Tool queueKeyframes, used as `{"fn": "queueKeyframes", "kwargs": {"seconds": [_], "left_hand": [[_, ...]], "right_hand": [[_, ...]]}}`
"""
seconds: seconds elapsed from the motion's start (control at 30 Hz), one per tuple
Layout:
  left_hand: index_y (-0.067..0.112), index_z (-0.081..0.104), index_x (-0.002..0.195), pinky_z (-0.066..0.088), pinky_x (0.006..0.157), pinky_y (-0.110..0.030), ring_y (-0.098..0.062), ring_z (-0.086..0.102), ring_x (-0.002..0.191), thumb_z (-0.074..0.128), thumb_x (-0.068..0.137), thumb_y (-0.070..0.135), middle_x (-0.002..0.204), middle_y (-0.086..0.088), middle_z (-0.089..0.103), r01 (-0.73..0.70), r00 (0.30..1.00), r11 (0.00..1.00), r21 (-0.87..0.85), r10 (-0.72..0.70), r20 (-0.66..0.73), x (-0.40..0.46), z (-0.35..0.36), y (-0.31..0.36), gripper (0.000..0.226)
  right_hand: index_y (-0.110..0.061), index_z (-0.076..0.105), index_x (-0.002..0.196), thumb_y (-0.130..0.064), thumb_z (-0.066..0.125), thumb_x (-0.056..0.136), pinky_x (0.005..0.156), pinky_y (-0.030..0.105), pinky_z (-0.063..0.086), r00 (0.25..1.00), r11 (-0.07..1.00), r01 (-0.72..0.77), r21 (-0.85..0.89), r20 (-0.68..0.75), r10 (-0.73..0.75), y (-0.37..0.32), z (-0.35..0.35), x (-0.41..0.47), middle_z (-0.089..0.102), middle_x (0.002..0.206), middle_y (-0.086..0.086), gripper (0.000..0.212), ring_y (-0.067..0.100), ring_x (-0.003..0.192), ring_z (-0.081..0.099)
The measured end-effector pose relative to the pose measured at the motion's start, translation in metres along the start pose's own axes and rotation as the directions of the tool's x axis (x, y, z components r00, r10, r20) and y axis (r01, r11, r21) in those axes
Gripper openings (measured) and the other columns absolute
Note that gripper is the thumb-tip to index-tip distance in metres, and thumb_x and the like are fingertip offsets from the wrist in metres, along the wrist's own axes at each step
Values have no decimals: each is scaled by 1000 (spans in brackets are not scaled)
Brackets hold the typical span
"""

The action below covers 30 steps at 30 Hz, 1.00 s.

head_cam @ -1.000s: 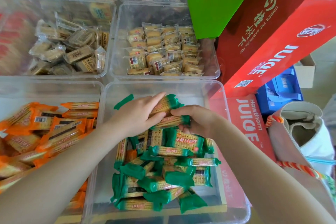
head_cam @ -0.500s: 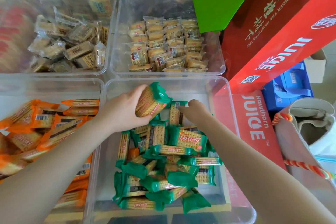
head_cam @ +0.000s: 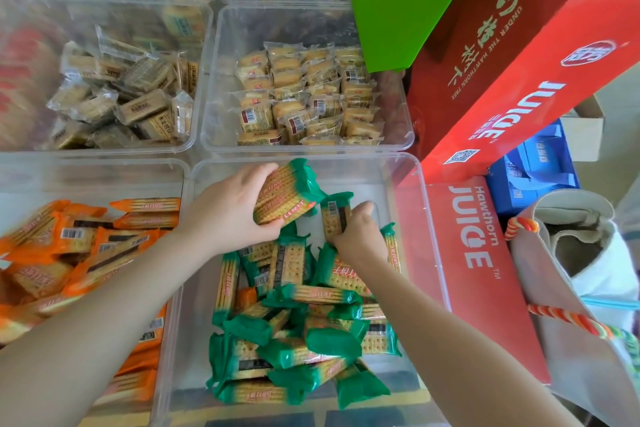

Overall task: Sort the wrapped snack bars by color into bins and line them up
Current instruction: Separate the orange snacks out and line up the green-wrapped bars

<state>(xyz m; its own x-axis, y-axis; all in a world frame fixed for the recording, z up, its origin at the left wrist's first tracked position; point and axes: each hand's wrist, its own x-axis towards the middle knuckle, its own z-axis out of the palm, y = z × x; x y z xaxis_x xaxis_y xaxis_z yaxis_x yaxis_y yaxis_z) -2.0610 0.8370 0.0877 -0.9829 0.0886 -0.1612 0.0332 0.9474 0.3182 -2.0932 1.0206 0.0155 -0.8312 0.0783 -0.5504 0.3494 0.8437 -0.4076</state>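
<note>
A small stack of green-wrapped cracker bars (head_cam: pixel 282 194) sits in the left hand (head_cam: pixel 225 211), fingers over the top & thumb underneath, clamped round the stack, raised over the far end of the clear plastic bin w/ green bars (head_cam: pixel 429 246). Just right of it, a single green-wrapped bar w/ barcode (head_cam: pixel 335 215) stands on end, pinched by the curled fingers of the right hand (head_cam: pixel 360 236); it looks to be near the bin floor, contact can't be told. Below both hands lies a loose pile of green-wrapped bars (head_cam: pixel 301 333), crossing at all angles, some flat, some on edge. An orange wrapper (head_cam: pixel 246 298) shows among them.

Left-side neighbour: clear bin of orange-wrapped bars (head_cam: pixel 79 246), heaped. Beyond: two clear bins of pale biscuits in see-through packs, one far-left (head_cam: pixel 121 100), one far-right (head_cam: pixel 304 97). Right of the bins: red "JUICE" cartons (head_cam: pixel 485 80), a green card flap (head_cam: pixel 405 0), blue boxes (head_cam: pixel 533 170), a beige tote bag w/ striped rope handle (head_cam: pixel 571 322).
</note>
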Motion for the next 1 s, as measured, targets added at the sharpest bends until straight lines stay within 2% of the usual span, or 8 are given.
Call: {"fn": "queueKeyframes", "kwargs": {"seconds": [0.17, 0.33, 0.47, 0.57, 0.63, 0.83, 0.9, 1.0], "left_hand": [[22, 17, 146, 36, 71, -21, -19, 52, 104, 62, 81, 44, 138, -2, 41, -107, 994, 994, -21, 107, -33, 15, 10, 16, 82], [18, 20, 144, 38, 68, -22, -21, 53, 102, 63, 81, 42, 136, -5, 40, -223, 974, 975, 22, 223, -25, 40, 32, 35, 80], [11, 33, 140, 46, 83, -29, -23, 52, 115, 72, 75, 38, 136, -9, 47, -339, 941, 920, 196, 330, 81, 48, 51, 47, 81], [2, 58, 117, 54, 80, -34, -26, 65, 97, 89, 48, 36, 110, -14, 65, -450, 893, 837, 312, 431, 131, 56, 65, 51, 83], [0, 60, 112, 55, 76, -35, -28, 67, 91, 91, 44, 35, 104, -15, 67, -480, 877, 823, 303, 462, 134, 64, 70, 57, 82], [-1, 60, 115, 55, 75, -34, -28, 66, 96, 86, 55, 34, 109, -16, 66, -521, 851, 813, 261, 517, 88, 63, 63, 61, 75], [-1, 52, 125, 51, 86, -37, -30, 60, 109, 79, 65, 27, 122, -18, 59, -508, 861, 841, 185, 504, 71, 58, 62, 62, 71], [9, 25, 144, 31, 108, -38, -25, 27, 137, 59, 87, 23, 151, -11, 23, -407, 913, 896, 178, 389, 128, 57, 67, 63, 68]], "right_hand": [[-9, 42, 103, -11, 57, 87, 60, 31, 38, 981, 971, 194, -142, 51, -189, 21, -24, -26, 58, 90, 10, 22, 31, 85, 58], [-14, 35, 94, -10, 50, 92, 60, 31, 35, 925, 925, 348, -150, 216, -313, 35, -34, -38, 57, 86, 15, 16, 29, 81, 56], [-6, 48, 111, -13, 55, 91, 72, 35, 46, 895, 907, 409, -102, 237, -377, 39, -44, -45, 64, 103, 15, 22, 31, 95, 59], [-8, 51, 120, -14, 57, 91, 83, 37, 50, 893, 900, 426, -93, 202, -402, 42, -49, -48, 64, 115, 12, 31, 29, 106, 59], [-8, 50, 122, -14, 57, 90, 85, 40, 50, 896, 901, 423, -99, 190, -401, 44, -50, -48, 64, 117, 14, 32, 30, 108, 59], [-9, 46, 114, -12, 52, 92, 69, 32, 51, 901, 883, 430, -188, 147, -407, 46, -46, -46, 63, 107, 11, 23, 29, 91, 62], [-9, 45, 117, -9, 49, 93, 66, 28, 41, 899, 864, 438, -249, 123, -420, 44, -46, -46, 56, 115, 10, 25, 29, 96, 60], [-7, 47, 114, -4, 45, 92, 67, 31, 33, 882, 805, 455, -381, 69, -466, 36, -46, -49, 43, 121, 11, 23, 31, 104, 54]]}}
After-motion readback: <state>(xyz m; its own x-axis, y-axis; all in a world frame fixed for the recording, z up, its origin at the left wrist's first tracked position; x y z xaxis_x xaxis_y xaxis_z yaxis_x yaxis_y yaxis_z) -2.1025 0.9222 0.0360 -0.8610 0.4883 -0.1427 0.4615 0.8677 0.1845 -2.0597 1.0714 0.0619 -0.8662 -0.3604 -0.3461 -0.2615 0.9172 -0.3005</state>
